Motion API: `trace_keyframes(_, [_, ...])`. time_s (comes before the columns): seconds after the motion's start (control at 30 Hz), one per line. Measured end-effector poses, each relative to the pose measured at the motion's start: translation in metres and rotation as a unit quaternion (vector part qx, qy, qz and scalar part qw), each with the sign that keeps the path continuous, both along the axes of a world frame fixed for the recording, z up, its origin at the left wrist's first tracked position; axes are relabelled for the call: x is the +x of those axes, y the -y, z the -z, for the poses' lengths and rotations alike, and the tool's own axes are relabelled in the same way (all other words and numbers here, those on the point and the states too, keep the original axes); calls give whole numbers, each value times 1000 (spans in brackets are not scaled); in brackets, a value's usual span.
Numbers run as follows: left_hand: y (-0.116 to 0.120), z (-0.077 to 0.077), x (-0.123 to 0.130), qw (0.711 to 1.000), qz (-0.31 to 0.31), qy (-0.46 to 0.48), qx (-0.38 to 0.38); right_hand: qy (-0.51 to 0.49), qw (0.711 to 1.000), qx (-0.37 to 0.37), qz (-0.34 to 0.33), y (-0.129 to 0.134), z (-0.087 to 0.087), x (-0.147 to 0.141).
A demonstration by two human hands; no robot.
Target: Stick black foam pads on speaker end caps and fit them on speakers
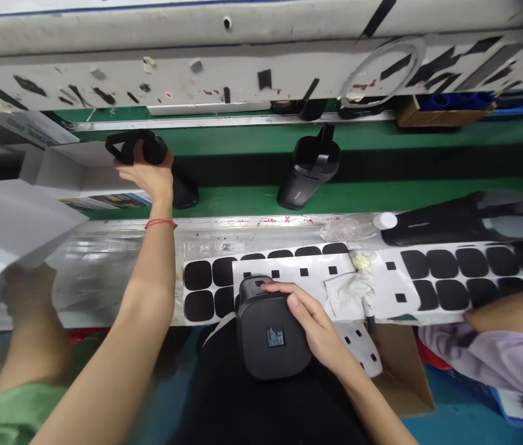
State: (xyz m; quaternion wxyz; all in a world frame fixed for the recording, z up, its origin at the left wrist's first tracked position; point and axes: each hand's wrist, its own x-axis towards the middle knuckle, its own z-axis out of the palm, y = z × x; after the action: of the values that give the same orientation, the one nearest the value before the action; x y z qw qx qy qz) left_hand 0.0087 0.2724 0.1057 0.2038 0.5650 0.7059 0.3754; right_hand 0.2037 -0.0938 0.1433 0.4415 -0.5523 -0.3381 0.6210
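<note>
Over the sticker sheet (289,266), hands (307,315) grip black containers (270,334).

Green conveyor belt (242,201) carrying an upright black handled unit (307,176)

A steel-topped bench (104,259) is holding sheets of black rounded pads (456,272) and a plastic water bottle (349,230).

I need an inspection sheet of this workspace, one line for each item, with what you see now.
Surface: green conveyor belt beside a film-covered bench.
Job's things: black lidded tumbler; black squarish case with small label; sheets of black pads.
Clutter: plastic water bottle, white cloth, marker.
Hands: left hand grips the tumbler; right hand holds the case.
Cables: nothing seen.
Surroundings: a co-worker's hand at white card; another co-worker's forearm; blue bins.
</note>
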Motion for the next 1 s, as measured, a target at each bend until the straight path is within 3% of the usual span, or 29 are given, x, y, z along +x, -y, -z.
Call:
trace_keyframes(0.1, [9,3,-5,995,-71,-40,49,-19,1000,7,3,1,0,0])
trace_keyframes(0.2, [39,6,-10,992,-68,-62,83,-31,999,17,-8,1,0,1])
trace_keyframes(0.37, [109,3,-11,980,-8,-79,180,-43,997,34,-51,-1,4,9])
trace_keyframes(0.5, [152,7,-4,978,48,-110,172,-62,993,42,-89,1,5,16])
trace_keyframes(0.67, [177,16,-2,980,91,-105,146,-64,993,56,-83,5,4,16])
trace_keyframes(0.83, [196,16,-8,979,99,-135,119,-2,999,39,-35,16,2,11])
trace_keyframes(1.0, [214,16,-14,973,123,-162,107,50,997,50,-30,21,0,7])
